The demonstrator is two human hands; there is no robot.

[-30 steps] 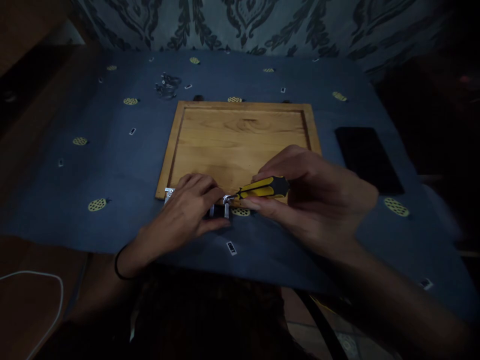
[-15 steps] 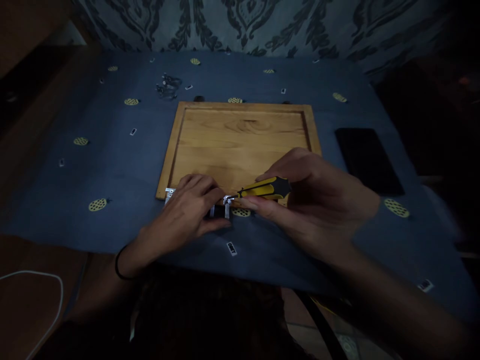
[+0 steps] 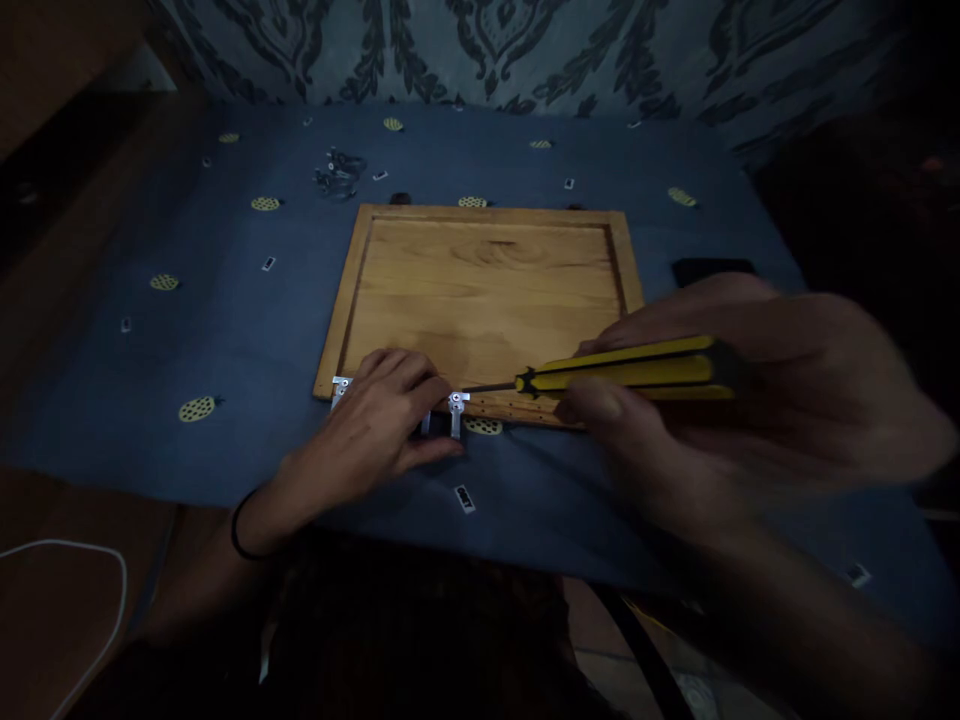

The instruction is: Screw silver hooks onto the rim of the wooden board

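My right hand (image 3: pixel 765 400) grips a screwdriver (image 3: pixel 622 370) with a yellow and black handle. The screwdriver's thin shaft points left, its tip just above a screw at the right end of a silvery metal bracket (image 3: pixel 456 415). That bracket sits at the near edge of a framed wooden board (image 3: pixel 480 300). My left hand (image 3: pixel 382 410) is closed over the bracket's middle, fingers on the board side and thumb on the near side. A second metal end with screws (image 3: pixel 342 386) shows left of the fingers; the part between is mostly hidden.
Loose metal pieces (image 3: pixel 339 172) lie in a small heap behind the board, on the blue patterned tablecloth (image 3: pixel 225 330). Partly behind my right hand is a flat black object (image 3: pixel 712 270). A patterned wall (image 3: pixel 510 50) bounds the table's far side.
My right hand has moved right and nearer the camera with the screwdriver, drawing its tip back from the bracket's screw. The left hand holds still.
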